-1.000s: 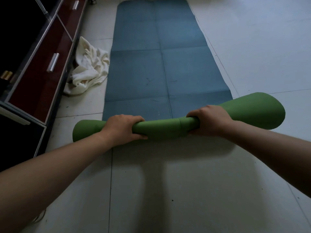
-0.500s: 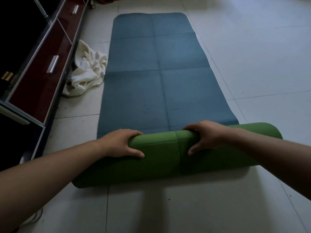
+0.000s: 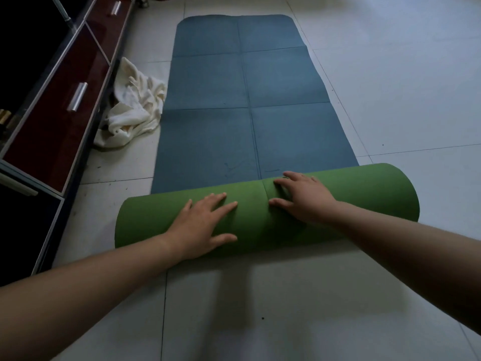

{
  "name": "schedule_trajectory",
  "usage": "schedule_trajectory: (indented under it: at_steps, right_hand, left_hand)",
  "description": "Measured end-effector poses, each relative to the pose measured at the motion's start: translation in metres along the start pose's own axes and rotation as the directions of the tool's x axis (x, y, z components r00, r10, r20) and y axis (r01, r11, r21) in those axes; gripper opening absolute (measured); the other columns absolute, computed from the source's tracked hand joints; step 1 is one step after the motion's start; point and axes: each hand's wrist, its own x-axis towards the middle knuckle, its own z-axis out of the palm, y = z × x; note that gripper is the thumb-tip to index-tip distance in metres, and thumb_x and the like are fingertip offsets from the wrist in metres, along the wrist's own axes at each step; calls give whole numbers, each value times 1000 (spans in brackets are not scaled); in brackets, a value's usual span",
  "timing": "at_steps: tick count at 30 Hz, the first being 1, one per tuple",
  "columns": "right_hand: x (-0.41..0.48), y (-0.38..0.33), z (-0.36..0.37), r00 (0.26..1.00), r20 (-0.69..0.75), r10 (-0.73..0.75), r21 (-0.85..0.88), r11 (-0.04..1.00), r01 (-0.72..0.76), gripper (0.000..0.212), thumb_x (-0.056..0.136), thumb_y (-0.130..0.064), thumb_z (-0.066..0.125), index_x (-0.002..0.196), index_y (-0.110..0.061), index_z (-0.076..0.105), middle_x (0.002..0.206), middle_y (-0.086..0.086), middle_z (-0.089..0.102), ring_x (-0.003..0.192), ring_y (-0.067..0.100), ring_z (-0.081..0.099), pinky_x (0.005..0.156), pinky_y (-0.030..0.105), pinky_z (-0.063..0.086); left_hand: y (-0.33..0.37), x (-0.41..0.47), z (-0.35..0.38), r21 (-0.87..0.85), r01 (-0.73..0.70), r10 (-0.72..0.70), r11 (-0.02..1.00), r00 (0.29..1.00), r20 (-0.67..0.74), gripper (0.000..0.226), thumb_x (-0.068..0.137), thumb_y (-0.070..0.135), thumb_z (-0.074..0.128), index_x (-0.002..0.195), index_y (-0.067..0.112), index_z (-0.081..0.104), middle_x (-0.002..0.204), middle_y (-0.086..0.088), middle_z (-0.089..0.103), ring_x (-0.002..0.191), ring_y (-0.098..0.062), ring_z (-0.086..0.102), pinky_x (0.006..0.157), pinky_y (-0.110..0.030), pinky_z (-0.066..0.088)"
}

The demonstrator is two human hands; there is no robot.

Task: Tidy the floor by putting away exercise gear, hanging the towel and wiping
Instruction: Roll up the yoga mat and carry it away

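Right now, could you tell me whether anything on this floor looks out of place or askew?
The white towel lies crumpled on the tiles between the cabinet and the mat, not hung. Nothing else stands out; the left hand and right hand press flat on the mat's rolled end.

Pale tiled floor point(image 3: 390, 87); dark red low cabinet point(image 3: 59, 121) along left
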Motion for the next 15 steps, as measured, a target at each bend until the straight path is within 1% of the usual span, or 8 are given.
schedule_trajectory:
  at_steps: [2,4,5,7,9,11,13,15]
  right_hand:
    - [4,-2,1,999,-49,5,10,1000,-5,64,86,-63,45,139,-27,39,151,4,30,137,23,30,114,42,23]
    - [1,-3,2,996,-61,-64,11,998,65,63,86,-61,47,138,-27,40,149,3,33,135,23,32,112,38,24]
    - [-1,-3,3,993,-50,-106,-1,994,107,66,85,-62,48,140,-27,38,149,2,33,135,22,31,112,37,23]
    - [-7,-1,8,985,-11,-173,-52,984,172,80,80,-68,49,145,-27,28,153,0,25,140,20,22,116,39,16]
    - [-11,3,13,980,23,-197,-108,974,198,94,75,-73,49,148,-26,17,157,-1,14,144,20,11,117,40,7]
    - [-9,6,15,980,43,-192,-143,970,196,104,70,-76,52,150,-24,9,158,-1,6,145,20,4,117,41,2]
    - [-3,8,16,981,48,-190,-169,966,195,113,66,-77,56,150,-22,4,159,0,3,145,22,2,117,43,1]
    - [4,8,15,980,50,-191,-190,962,197,116,64,-76,59,150,-21,2,159,1,3,145,22,2,117,44,2]
  left_hand:
    - [-1,2,1,36,22,-25,999,996,84,92,74,71,51,147,40,3,158,7,-2,145,-17,3,116,-52,12]
    - [-6,8,-1,46,22,-28,999,992,126,98,72,69,57,146,41,-2,158,8,-5,145,-17,1,115,-53,12]
    - [-10,12,-1,46,18,-24,999,990,140,98,74,67,58,146,42,-3,158,8,-5,145,-17,1,115,-54,13]
    - [-16,23,-4,29,8,-12,1000,985,170,95,77,63,57,146,41,-4,158,8,-5,145,-18,2,114,-56,14]
    - [-22,33,-8,-9,4,-2,1000,981,196,93,79,60,57,146,40,-4,158,7,-4,145,-18,3,114,-57,15]
    - [-27,41,-13,-45,5,4,999,981,193,92,79,59,58,147,39,-1,158,6,-1,145,-18,6,114,-55,18]
    - [-31,46,-18,-70,4,6,998,988,156,90,79,57,60,148,37,5,158,6,7,144,-19,13,114,-49,21]
    - [-33,48,-22,-96,3,6,995,996,88,84,80,54,61,147,34,16,156,4,16,142,-19,20,114,-41,24]
